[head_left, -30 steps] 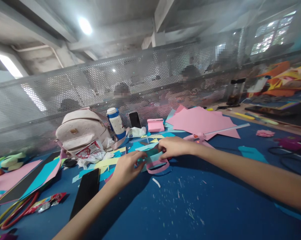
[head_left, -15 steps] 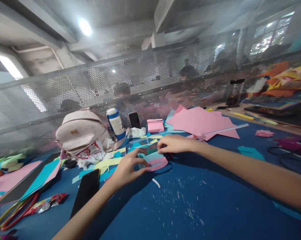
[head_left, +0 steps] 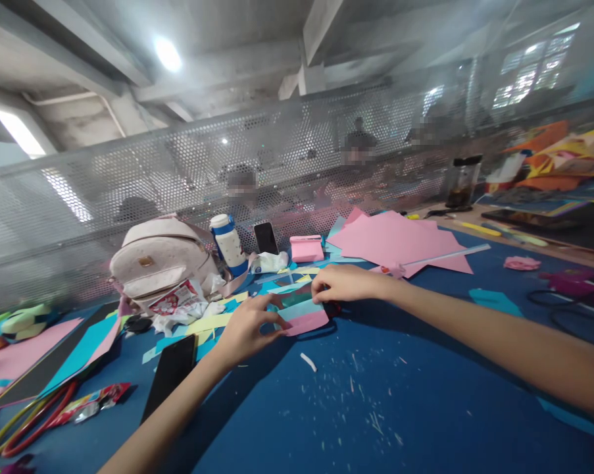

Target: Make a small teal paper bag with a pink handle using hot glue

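Between my hands, just above the blue table, is a folded paper piece (head_left: 306, 318) with a pink front edge and light blue inner faces. Its shape resembles an opened pocket or small box. My left hand (head_left: 250, 328) grips its left side, thumb at the pink edge and fingers behind. At its upper right corner, my right hand (head_left: 340, 284) pinches the paper with curled fingers. Something dark and reddish lies partly hidden behind the right side of the paper. Blue and yellow paper strips (head_left: 210, 324) lie beside my left hand.
A black phone (head_left: 171, 375) lies by my left forearm. Behind stand a pale backpack (head_left: 163, 253), a bottle (head_left: 228, 245) and a pink box (head_left: 306, 249). Pink sheets (head_left: 395, 238) are stacked back right. Paper scraps (head_left: 353, 388) dot the blue tabletop (head_left: 287, 428).
My left hand has shifted slightly left, and its thumb sits further left along the pink edge. That edge looks straighter now. My right hand has hardly moved.
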The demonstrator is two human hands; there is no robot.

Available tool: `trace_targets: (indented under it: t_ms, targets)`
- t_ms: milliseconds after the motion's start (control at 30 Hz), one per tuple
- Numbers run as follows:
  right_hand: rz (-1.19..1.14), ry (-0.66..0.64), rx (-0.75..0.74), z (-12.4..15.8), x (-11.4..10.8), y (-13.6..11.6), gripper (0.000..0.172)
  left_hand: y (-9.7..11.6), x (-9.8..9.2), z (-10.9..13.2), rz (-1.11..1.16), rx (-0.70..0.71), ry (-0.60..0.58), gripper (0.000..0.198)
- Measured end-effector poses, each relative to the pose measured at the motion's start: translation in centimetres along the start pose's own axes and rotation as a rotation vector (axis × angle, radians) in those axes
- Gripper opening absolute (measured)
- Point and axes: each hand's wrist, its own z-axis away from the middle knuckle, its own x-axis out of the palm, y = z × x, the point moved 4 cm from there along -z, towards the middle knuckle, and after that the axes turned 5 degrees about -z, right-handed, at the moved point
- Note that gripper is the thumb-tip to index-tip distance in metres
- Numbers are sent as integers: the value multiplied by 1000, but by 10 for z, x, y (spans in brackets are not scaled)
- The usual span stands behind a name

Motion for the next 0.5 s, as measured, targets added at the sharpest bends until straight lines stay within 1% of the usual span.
trace_targets:
  t_ms: [100,233,367,500]
  targets:
    - [15,-4,15,-1,1,1,18,-2,0,0,18,7,-10,10]
    - [33,24,16,-1,1,2,18,1,0,1,61,2,-26,7]
    - [36,38,17,-2,1,3,17,3,0,1,49,-34,-29,15]
    - [33,49,18,-2,1,3,17,3,1,1,25,-28,-31,15]
